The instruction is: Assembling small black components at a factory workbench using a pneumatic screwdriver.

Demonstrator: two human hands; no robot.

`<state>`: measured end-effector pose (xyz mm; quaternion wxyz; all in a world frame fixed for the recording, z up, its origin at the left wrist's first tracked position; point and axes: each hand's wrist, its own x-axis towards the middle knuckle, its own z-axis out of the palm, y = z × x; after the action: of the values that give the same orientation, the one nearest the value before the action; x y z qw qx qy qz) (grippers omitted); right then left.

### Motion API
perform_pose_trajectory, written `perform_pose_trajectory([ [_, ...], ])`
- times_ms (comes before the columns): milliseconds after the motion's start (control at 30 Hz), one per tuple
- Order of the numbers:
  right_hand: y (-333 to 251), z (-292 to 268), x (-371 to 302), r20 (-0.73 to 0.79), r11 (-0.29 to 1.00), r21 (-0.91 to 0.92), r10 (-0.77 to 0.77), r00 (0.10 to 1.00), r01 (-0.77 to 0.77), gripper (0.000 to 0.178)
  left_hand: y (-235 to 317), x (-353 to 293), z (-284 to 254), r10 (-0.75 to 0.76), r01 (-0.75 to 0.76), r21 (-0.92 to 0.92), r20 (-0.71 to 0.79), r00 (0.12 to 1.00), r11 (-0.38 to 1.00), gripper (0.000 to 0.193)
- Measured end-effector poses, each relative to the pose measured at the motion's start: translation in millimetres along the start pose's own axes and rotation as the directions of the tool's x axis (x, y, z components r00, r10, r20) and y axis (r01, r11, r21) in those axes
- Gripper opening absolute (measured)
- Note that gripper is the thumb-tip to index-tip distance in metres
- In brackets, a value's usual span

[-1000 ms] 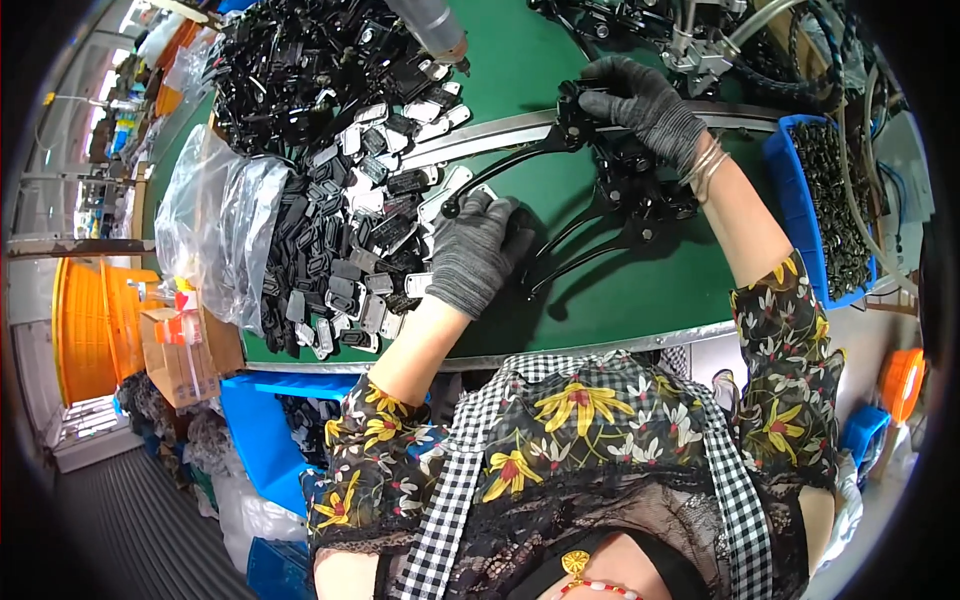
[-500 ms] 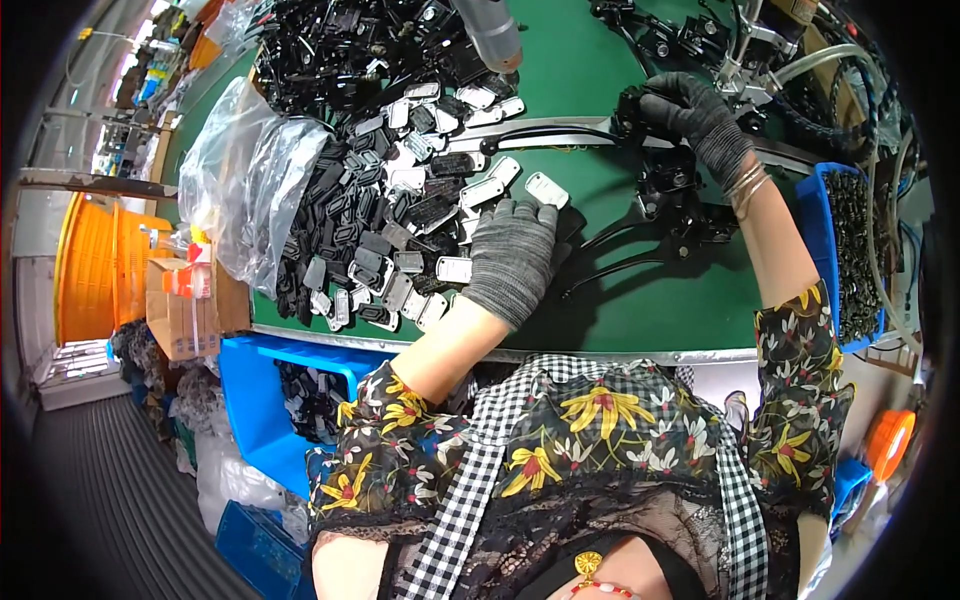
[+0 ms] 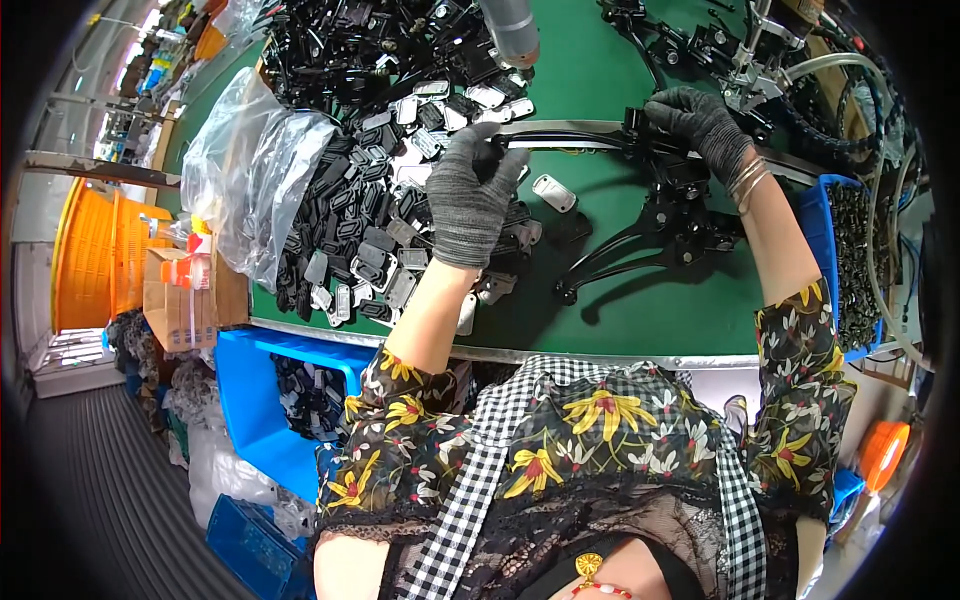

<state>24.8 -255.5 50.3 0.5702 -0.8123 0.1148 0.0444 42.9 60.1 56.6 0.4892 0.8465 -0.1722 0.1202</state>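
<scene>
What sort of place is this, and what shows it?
Probably a factory assembly workshop: piled rectangular parts, black lever assemblies on a green workbench, and a blue bin of small dark parts.

Curved black lever (image 3: 565, 134), 1 o'clock — one end at the grey-knit-gloved left hand (image 3: 467, 200), 12 o'clock; the other in the grey-knit-gloved right hand (image 3: 702, 122), 2 o'clock. Heaped black-and-silver rectangular plates (image 3: 373, 262), 10 o'clock.

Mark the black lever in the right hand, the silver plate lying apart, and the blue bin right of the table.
Black lever (image 3: 635, 122): head view, on its block end.
Silver plate (image 3: 554, 193): head view, middle of its face.
Blue bin (image 3: 823, 245): head view, on its left wall.
</scene>
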Motion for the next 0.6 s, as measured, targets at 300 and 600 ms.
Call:
perform_pose_trajectory([
  [300, 9.6, -12.3, -5.5, 0.067, 0.988, 0.152, 0.021, 0.998, -0.031, 0.035, 0.8, 1.8, 0.2, -0.094, 0.144, -0.457, 0.130, 0.987, 0.878, 0.018],
  [600, 18.1, -13.2, -0.9, 0.061, 0.998, -0.017, 0.068, 0.996, -0.067, 0.027, -12.9, 3.4, 9.4, -0.150, 0.229, -0.612, 0.179, 0.972, 0.757, 0.022],
])
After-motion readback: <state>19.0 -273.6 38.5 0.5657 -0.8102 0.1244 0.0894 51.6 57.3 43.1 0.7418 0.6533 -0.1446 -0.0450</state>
